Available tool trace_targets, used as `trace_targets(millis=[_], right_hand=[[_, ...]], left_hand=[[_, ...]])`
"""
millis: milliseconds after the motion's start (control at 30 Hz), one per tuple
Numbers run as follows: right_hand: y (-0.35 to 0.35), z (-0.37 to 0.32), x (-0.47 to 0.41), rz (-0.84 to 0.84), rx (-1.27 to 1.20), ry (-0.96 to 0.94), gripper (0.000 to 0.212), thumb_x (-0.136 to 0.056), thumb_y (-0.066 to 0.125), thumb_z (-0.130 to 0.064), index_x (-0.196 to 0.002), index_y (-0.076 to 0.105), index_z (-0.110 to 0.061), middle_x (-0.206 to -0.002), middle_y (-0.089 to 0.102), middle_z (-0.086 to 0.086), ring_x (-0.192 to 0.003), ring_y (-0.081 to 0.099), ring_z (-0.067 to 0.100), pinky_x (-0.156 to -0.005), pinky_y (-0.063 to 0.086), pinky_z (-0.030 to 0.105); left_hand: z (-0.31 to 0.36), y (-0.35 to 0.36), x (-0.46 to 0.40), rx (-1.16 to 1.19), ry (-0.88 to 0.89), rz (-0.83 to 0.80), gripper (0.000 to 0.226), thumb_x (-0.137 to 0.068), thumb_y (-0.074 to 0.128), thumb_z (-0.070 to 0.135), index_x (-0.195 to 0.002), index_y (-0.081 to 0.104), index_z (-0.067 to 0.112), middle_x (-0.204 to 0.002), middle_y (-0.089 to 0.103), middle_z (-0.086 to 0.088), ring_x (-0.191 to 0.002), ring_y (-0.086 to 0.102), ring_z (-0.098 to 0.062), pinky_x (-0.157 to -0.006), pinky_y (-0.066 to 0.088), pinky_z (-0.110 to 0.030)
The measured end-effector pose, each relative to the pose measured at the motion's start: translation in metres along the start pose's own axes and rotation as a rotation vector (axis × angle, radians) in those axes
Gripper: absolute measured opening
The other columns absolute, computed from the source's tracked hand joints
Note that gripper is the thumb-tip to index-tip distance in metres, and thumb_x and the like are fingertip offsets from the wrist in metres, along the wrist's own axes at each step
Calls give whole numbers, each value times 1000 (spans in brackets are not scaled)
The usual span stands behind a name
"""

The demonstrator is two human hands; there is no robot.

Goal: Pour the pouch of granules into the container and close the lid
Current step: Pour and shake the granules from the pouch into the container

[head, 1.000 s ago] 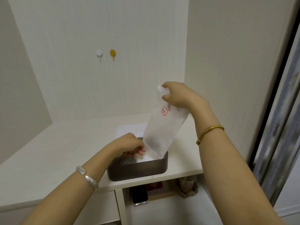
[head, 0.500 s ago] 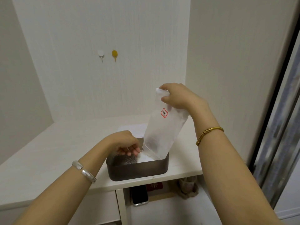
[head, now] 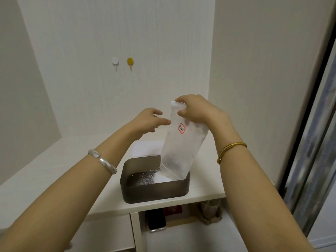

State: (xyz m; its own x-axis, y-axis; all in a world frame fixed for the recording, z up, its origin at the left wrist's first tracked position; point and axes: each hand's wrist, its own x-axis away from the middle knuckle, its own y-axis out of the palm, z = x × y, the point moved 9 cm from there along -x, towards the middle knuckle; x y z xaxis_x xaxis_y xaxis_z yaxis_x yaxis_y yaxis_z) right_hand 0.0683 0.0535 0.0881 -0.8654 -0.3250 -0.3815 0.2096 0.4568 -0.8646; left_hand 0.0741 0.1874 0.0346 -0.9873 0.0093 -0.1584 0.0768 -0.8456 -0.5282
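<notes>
A frosted clear pouch (head: 181, 148) with a small red-edged label hangs upside down, its mouth inside the dark brown container (head: 156, 191) at the shelf's front edge. My right hand (head: 198, 110) pinches the pouch's upper end. White and glittery granules (head: 152, 178) lie on the container's floor. My left hand (head: 149, 121) hovers in the air just left of the pouch's top, fingers spread, with its fingertips close to the pouch. A pale flat lid (head: 145, 148) lies on the shelf behind the container.
The container stands on a white wooden shelf (head: 54, 170) in a corner nook, walls at the back and right. Two small hooks (head: 122, 62) stick to the back wall. Below the shelf are a phone (head: 156, 221), a red item and a beige object.
My left hand has risen from the container's inside up to the level of the pouch's top. The pouch stays upended in the container, lowered slightly with my right hand.
</notes>
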Motion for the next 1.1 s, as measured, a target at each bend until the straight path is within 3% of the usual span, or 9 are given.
trace_targets(millis=[233,400,533,733,967,1100], right_hand=[[3,0,-2,-11,41,20,34,-89,49,-21,-121,55,-10,-116,62,12,-104,57,29,-70,43,31],[3,0,-3,-16,21,25,33,-89,50,-23,-116,57,-7,-107,65,12,-99,59,29,-63,40,29],[4,-1,-4,-21,35,15,35,-87,53,-22,-119,56,-9,-112,64,12,-101,59,28,-67,43,30],[10,1,-7,-30,27,23,50,-87,58,-28,-131,45,-9,-127,56,12,-112,54,29,-81,47,35],[12,-4,-8,-36,67,-8,50,-85,62,-29,-129,49,-10,-128,56,10,-113,54,28,-82,46,35],[13,-5,-10,-41,85,-16,47,-84,64,-30,-125,52,-11,-122,58,9,-107,55,26,-73,44,32]], left_hand=[[13,11,-8,141,109,-81,45,-85,63,25,-127,49,12,-100,61,6,-100,55,-17,-82,43,-28],[22,14,-10,203,205,-102,33,-90,56,29,-121,57,18,-110,62,4,-99,58,-13,-81,41,-28],[22,14,-13,266,233,-81,26,-91,54,27,-116,58,20,-103,64,4,-94,62,-13,-84,41,-30],[20,19,-15,323,241,-129,31,-94,48,29,-121,58,16,-107,65,-2,-94,63,-14,-83,46,-27],[14,15,-18,406,237,-125,18,-94,50,26,-105,61,19,-95,67,3,-82,66,-6,-75,50,-23],[13,12,-20,427,244,-108,19,-94,49,23,-106,60,13,-96,65,0,-84,63,-12,-80,51,-28]])
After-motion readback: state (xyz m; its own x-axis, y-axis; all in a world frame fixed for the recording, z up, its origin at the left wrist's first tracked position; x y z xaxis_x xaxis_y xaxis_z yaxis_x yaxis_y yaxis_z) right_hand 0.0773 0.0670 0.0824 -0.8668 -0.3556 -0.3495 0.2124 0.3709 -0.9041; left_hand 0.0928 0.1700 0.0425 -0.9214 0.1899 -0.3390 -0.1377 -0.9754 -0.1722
